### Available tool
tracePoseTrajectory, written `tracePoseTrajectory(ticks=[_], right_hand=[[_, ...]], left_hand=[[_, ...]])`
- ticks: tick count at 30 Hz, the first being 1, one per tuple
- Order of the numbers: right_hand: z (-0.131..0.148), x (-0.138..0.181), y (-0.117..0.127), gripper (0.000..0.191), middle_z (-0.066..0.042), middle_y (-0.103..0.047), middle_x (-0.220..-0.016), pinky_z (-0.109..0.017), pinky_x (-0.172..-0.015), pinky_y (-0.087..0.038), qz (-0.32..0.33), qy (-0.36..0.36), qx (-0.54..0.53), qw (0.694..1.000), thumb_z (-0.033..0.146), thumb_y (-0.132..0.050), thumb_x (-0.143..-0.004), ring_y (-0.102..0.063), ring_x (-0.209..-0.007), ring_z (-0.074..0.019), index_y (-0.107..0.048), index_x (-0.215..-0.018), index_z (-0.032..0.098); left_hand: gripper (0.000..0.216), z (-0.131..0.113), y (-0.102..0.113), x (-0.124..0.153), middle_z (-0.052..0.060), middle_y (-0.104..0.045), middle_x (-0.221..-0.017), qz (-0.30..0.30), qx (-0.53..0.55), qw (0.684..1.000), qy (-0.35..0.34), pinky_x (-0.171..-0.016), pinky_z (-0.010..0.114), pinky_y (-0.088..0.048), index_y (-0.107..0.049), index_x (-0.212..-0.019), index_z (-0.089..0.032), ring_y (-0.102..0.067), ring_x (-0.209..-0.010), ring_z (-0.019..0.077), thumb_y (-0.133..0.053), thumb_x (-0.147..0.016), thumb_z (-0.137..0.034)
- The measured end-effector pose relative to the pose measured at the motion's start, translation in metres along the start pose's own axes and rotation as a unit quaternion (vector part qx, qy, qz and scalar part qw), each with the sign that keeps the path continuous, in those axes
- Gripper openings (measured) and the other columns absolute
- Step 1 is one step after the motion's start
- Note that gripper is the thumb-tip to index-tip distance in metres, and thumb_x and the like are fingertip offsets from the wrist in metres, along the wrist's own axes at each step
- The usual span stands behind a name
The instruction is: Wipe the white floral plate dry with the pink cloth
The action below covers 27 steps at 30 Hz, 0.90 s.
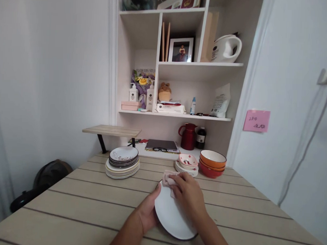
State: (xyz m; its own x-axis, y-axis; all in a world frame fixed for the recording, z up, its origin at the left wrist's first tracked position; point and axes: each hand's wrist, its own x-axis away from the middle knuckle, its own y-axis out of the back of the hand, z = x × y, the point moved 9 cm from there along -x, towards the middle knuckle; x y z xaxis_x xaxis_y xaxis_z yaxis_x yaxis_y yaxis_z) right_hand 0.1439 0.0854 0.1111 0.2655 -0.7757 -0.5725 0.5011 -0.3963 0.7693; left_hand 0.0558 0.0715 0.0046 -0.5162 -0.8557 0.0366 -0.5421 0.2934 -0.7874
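Observation:
A white plate (173,217) with a dark rim is tilted above the near part of the table. My left hand (146,211) grips its left edge, thumb on the rim and the other fingers hidden beneath. My right hand (189,195) presses a pale pink cloth (169,178) against the plate's far edge, its fingers closed on the fabric. Beyond the hands, to the left, stands a stack of plates (123,162), the upper ones dark-edged and the top one patterned. On the right are small pink-patterned dishes (187,162) on white plates, beside stacked orange and red bowls (212,163).
The slatted wooden table (96,206) meets a wall shelf unit (179,116). A small raised wooden stand (112,130) is at the back left. Behind the dishes are a closed laptop (162,145) with glasses, a red jug (188,137) and a dark bottle (201,138).

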Motion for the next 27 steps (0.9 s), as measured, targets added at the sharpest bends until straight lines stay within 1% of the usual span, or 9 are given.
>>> tracePoseTrajectory(ticks=[3,5,9,12,15,20,23,25,27], right_hand=[[-0.012,0.000,0.006,0.033,-0.006,-0.064,-0.107,-0.038,-0.083,-0.041,-0.014,-0.022,0.025,0.999,0.028,-0.051,-0.087,-0.059,-0.098,-0.0254,-0.068,-0.115,0.034],[-0.020,0.001,0.006,0.033,-0.006,-0.064,-0.106,-0.038,-0.082,-0.041,-0.011,-0.031,0.038,0.999,0.028,-0.052,-0.087,-0.059,-0.096,-0.0254,-0.068,-0.115,0.035],[-0.028,0.001,0.000,0.032,-0.006,-0.065,-0.105,-0.037,-0.083,-0.041,0.018,-0.030,0.043,0.998,0.027,-0.053,-0.085,-0.060,-0.094,-0.0245,-0.070,-0.112,0.035],[-0.024,0.002,-0.004,0.033,-0.007,-0.065,-0.105,-0.037,-0.085,-0.041,0.038,-0.022,0.037,0.998,0.025,-0.055,-0.083,-0.059,-0.099,-0.0256,-0.071,-0.111,0.034],[-0.012,0.004,-0.008,0.034,-0.007,-0.064,-0.103,-0.037,-0.085,-0.041,0.056,-0.009,0.016,0.998,0.022,-0.054,-0.082,-0.057,-0.100,-0.0255,-0.071,-0.110,0.033],[0.016,0.008,-0.018,0.038,-0.006,-0.064,-0.102,-0.035,-0.086,-0.042,0.087,0.043,-0.025,0.995,0.017,-0.055,-0.078,-0.057,-0.099,-0.0237,-0.071,-0.109,0.032],[0.022,0.007,-0.019,0.040,-0.006,-0.063,-0.104,-0.035,-0.087,-0.042,0.076,0.050,-0.042,0.995,0.018,-0.056,-0.080,-0.057,-0.100,-0.0229,-0.069,-0.113,0.035],[0.019,0.004,-0.016,0.038,-0.005,-0.063,-0.106,-0.035,-0.088,-0.041,0.054,0.040,-0.044,0.997,0.021,-0.056,-0.082,-0.056,-0.101,-0.0230,-0.068,-0.114,0.036],[0.010,0.002,-0.010,0.036,-0.005,-0.063,-0.109,-0.036,-0.088,-0.040,0.029,0.023,-0.034,0.999,0.022,-0.055,-0.084,-0.056,-0.103,-0.0236,-0.068,-0.114,0.037]], left_hand=[[0.070,-0.002,-0.001,0.002,0.017,-0.070,-0.114,0.011,0.014,1.000,-0.007,-0.104,0.043,-0.037,-0.048,-0.137,-0.009,-0.062,-0.114,0.0319,-0.054,-0.086,-0.056],[0.072,-0.004,0.001,0.003,0.017,-0.069,-0.117,0.010,0.022,1.000,-0.010,-0.105,0.044,-0.035,-0.045,-0.140,-0.010,-0.061,-0.115,0.0317,-0.053,-0.086,-0.057],[0.074,-0.010,0.008,0.002,0.017,-0.068,-0.118,-0.020,0.037,0.999,-0.025,-0.106,0.045,-0.034,-0.042,-0.142,-0.011,-0.060,-0.117,0.0317,-0.053,-0.086,-0.057],[0.072,-0.014,0.012,0.001,0.019,-0.068,-0.117,-0.042,0.038,0.998,-0.041,-0.106,0.046,-0.034,-0.043,-0.141,-0.009,-0.060,-0.116,0.0315,-0.053,-0.086,-0.056],[0.067,-0.015,0.012,0.002,0.018,-0.069,-0.116,-0.055,0.035,0.997,-0.052,-0.106,0.045,-0.035,-0.048,-0.137,-0.009,-0.061,-0.114,0.0311,-0.053,-0.087,-0.054],[0.059,-0.013,0.008,0.000,0.015,-0.072,-0.109,-0.046,0.027,0.997,-0.051,-0.103,0.042,-0.038,-0.056,-0.130,-0.011,-0.063,-0.110,0.0299,-0.055,-0.088,-0.051],[0.056,-0.009,0.008,-0.001,0.016,-0.073,-0.103,-0.052,0.004,0.998,-0.045,-0.101,0.040,-0.040,-0.061,-0.124,-0.008,-0.064,-0.108,0.0293,-0.056,-0.087,-0.051],[0.057,-0.007,0.007,-0.001,0.016,-0.074,-0.102,-0.044,-0.008,0.998,-0.045,-0.101,0.039,-0.040,-0.062,-0.122,-0.007,-0.064,-0.108,0.0292,-0.056,-0.087,-0.052],[0.058,-0.005,0.004,-0.001,0.016,-0.073,-0.105,-0.023,-0.011,0.999,-0.045,-0.103,0.039,-0.039,-0.061,-0.123,-0.007,-0.063,-0.110,0.0292,-0.056,-0.087,-0.052]])
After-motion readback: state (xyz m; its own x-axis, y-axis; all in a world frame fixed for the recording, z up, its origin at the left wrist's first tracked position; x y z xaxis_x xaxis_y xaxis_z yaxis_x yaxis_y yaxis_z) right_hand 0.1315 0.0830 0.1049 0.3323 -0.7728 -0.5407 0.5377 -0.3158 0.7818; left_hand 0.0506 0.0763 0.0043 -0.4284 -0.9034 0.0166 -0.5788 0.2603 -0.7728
